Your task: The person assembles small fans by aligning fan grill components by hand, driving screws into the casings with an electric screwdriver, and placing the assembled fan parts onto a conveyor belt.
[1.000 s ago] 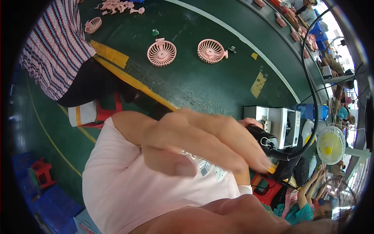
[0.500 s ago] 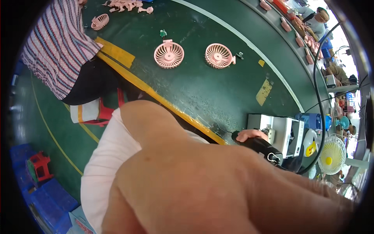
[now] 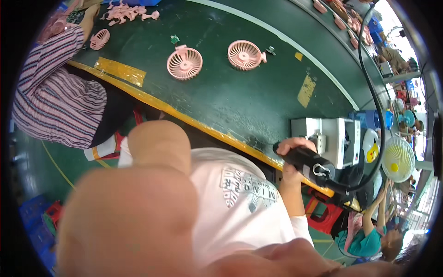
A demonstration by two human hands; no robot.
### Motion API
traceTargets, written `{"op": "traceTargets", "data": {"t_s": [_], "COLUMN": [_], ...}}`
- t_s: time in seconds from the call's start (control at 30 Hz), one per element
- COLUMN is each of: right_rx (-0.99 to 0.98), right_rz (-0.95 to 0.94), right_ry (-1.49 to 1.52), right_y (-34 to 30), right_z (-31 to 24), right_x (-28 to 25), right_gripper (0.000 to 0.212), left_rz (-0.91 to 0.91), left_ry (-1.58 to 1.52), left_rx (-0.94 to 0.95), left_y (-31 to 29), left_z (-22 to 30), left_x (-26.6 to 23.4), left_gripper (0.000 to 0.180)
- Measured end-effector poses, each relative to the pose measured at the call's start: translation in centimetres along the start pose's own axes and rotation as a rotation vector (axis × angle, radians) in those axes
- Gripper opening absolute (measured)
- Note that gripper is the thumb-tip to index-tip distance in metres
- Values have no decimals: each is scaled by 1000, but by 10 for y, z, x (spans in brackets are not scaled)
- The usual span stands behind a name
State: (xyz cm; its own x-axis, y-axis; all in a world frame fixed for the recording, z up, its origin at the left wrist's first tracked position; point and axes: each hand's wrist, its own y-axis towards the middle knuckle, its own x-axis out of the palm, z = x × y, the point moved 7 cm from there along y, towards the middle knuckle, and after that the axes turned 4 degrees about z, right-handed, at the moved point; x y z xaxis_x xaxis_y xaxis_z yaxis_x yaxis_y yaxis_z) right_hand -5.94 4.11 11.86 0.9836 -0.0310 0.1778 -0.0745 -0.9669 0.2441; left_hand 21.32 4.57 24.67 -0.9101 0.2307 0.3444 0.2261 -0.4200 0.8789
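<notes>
Right hand (image 3: 296,143) holds black tool (image 3: 308,161), long axis slanting, looped end lower right.

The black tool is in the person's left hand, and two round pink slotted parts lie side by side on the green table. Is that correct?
The hand is wrong: the head view shows the black tool in the person's right hand. The two round pink slotted parts do lie side by side on the green table.

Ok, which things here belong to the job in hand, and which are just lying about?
Probably in the job:
- black cylindrical corded tool, in the right hand
- two round pink slatted plastic housings

Probably just about:
- round white-and-yellow caged fan
- worn yellow rectangular tape patch
</notes>
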Motion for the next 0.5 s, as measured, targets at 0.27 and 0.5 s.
{"op": "traceTargets", "data": {"t_s": [0.27, 0.5], "right_rx": [-28, -23], "right_rz": [10, -4], "right_ry": [-19, 38], "right_y": [5, 1], "right_z": [2, 0], "right_x": [-4, -8], "right_gripper": [58, 58], "left_rz": [28, 253], "left_ry": [191, 71], "left_rx": [182, -58], "left_y": [10, 48], "left_z": [15, 3], "left_x": [12, -16], "left_gripper": [28, 32]}}
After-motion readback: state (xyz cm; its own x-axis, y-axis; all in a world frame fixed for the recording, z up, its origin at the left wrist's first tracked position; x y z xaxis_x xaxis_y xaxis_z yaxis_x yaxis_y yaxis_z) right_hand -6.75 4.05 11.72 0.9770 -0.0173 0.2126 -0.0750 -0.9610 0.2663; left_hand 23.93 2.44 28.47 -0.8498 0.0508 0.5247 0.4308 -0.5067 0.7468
